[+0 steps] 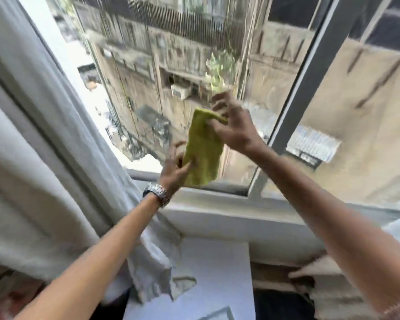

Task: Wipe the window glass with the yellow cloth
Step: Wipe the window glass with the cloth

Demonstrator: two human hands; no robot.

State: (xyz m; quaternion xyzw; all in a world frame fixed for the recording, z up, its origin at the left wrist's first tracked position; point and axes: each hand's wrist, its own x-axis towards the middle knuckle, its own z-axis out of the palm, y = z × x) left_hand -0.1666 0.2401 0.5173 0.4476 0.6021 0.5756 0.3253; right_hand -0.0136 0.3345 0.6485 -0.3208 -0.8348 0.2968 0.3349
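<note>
From my head camera, I am holding the yellow cloth [203, 146] up in front of the window glass [171, 65] with both hands. My right hand [233, 125] is pinching the top of the cloth, with my fingers [219, 105] closed on its top edge. My left hand [177, 166] is gripping the bottom left side of the cloth, with my thumb pressing on the front of it. The cloth is hanging long and folded between my two hands, tilting a little to the right at the top. I cannot tell if it is touching the glass. A shiny watch [156, 192] is sitting on my left wrist. A white curtain [44, 146] is hanging to the left of my left hand. The white window sill [217, 213] is lying just below my hands. A grey window frame bar [310, 72] is standing to the right of my right hand. Everything is looking a bit blurry.
</note>
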